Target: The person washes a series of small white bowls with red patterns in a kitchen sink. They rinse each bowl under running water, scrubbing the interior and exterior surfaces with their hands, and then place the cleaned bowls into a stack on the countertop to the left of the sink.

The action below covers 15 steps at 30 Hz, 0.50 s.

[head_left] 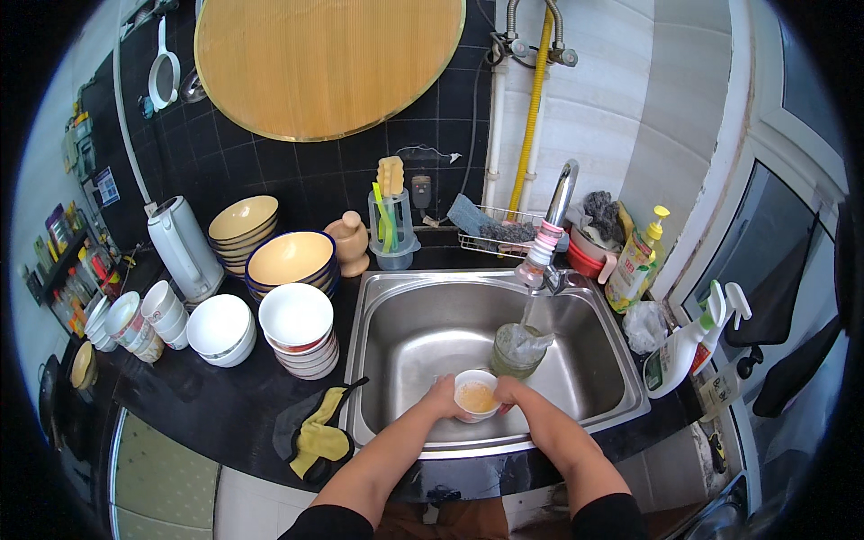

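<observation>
Over the front part of the steel sink (396, 360), I hold a small white bowl (476, 394) with cloudy, yellowish-orange liquid in it. My left hand (442, 397) grips its left side and my right hand (511, 393) its right side; the fingers are partly hidden behind the rim. Just beyond the bowl, a greenish glass jar (518, 353) stands in the sink, with something clear and crumpled at its mouth. Water seems to run down toward the jar from the faucet (562, 202), which has a pink and white spout attachment (542, 252).
White bowls (297, 317) and cream bowls (290, 259) are stacked left of the sink, beside a kettle (184, 247). Yellow-and-black gloves (322, 436) lie at the sink's left edge. A dish soap bottle (633, 270) and a spray bottle (681, 353) stand on the right. A wire rack (499, 236) holds scrubbers behind.
</observation>
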{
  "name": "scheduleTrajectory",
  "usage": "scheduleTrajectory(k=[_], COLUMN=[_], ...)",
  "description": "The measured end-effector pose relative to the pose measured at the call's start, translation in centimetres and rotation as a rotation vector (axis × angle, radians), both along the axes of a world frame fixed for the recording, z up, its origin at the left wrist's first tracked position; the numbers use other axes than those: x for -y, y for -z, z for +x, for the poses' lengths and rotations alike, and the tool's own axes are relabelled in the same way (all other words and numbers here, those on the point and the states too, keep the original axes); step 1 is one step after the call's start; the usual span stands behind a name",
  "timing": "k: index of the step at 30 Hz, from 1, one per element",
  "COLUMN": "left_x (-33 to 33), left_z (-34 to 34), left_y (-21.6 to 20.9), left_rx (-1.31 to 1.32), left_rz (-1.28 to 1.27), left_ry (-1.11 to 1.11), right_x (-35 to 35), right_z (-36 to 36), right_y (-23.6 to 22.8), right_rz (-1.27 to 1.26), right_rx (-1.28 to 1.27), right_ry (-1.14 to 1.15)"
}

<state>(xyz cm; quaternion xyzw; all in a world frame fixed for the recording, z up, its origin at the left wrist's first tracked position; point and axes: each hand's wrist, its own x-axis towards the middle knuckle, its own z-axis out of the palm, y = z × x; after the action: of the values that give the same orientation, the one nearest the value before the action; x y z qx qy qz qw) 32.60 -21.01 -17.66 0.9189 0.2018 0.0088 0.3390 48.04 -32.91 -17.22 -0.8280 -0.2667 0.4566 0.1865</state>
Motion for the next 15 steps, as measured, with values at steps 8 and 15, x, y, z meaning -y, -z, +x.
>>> scheduleTrajectory(k=[8,15], left_x=[0.5,0.4], left_z=[0.1,-0.2], left_y=[0.5,-0.7], left_rx=[-0.033,-0.071], left_rz=[-0.14,-0.2], left_ry=[-0.114,-0.135], right_x=[0.6,0.2], right_z=[-1.1,-0.7], right_y=[-3.2,-2.0], right_rz=[-0.041,-0.092], right_rx=[-0.04,0.135], right_ry=[0.014,-0.044])
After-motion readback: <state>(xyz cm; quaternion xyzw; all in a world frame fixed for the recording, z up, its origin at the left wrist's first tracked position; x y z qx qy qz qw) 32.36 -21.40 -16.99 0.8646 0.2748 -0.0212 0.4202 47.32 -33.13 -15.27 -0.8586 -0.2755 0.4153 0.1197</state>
